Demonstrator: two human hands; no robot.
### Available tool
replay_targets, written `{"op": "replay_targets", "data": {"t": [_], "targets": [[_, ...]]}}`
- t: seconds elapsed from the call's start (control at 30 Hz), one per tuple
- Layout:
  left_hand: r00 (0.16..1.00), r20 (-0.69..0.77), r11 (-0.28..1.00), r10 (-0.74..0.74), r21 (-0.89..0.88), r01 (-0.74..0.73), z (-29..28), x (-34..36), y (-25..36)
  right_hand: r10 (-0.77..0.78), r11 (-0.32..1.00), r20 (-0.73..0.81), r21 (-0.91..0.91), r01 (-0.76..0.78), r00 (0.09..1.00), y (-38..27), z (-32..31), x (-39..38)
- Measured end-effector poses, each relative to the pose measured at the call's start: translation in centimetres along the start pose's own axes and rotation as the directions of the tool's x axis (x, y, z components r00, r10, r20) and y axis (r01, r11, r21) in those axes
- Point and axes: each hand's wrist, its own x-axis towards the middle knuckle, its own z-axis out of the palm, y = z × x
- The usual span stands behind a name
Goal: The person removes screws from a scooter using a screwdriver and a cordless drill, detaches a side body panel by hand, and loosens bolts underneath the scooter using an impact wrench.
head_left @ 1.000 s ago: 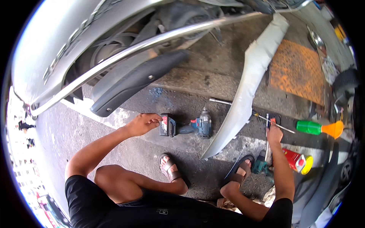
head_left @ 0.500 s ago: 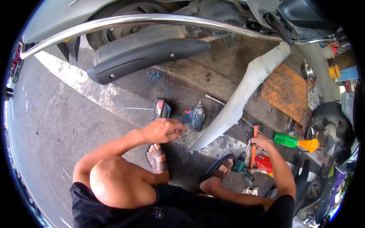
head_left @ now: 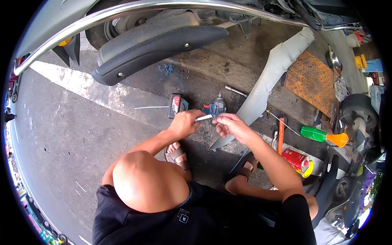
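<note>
My left hand (head_left: 186,125) is closed around a short whitish rod (head_left: 203,117) that sticks out toward the right. At the rod's tip, the thumb and fingers of my right hand (head_left: 232,127) are pinched together; what they hold is too small to make out. Just beyond both hands a blue and black cordless impact wrench (head_left: 218,107) lies on the ground, its battery (head_left: 177,105) to the left and its grip partly hidden. A long pale grey body panel (head_left: 267,77) slants behind my right hand. Past the wrench lies a metal socket tool (head_left: 236,90).
A black exhaust cover (head_left: 155,59) and a chrome bar (head_left: 163,7) hang ahead. To the right are a rusty plate (head_left: 311,83), a long thin screwdriver (head_left: 285,123), an orange-handled tool (head_left: 281,136), a green bottle (head_left: 313,133) with an orange funnel (head_left: 337,139), and a red can (head_left: 295,159).
My right hand has come left from beside the orange-handled tool to meet my left hand. The left hand has moved slightly right and up, and now shows the whitish rod.
</note>
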Motion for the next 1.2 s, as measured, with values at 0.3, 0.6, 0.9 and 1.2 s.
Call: {"op": "replay_targets", "data": {"t": [0.3, 0.6, 0.9, 1.2], "targets": [[0.957, 0.184, 0.972, -0.223, 0.112, 0.205, 5.1, 3.4, -4.1, -0.074, 0.656, -0.224, 0.723, 0.217, 0.972, 14.7, 3.8, 11.2], [0.713, 0.323, 0.716, -0.622, -0.135, 0.685, 3.2, 3.4, -1.6, -0.009, 0.529, -0.256, 0.819, 0.221, 0.967, 12.5, 5.0, 10.5], [0.839, 0.378, 0.789, -0.39, -0.332, 0.517, -2.8, 0.5, 2.3, -0.092, 0.628, -0.417, 0.68, 0.377, 0.904, 5.0, 6.1, 7.8], [0.82, 0.008, 0.521, -0.572, -0.768, 0.372, -17.2, 10.0, 13.9, -0.688, 0.388, -0.459, 0.423, 0.819, 0.563, -7.3, 5.8, 1.6]]}}
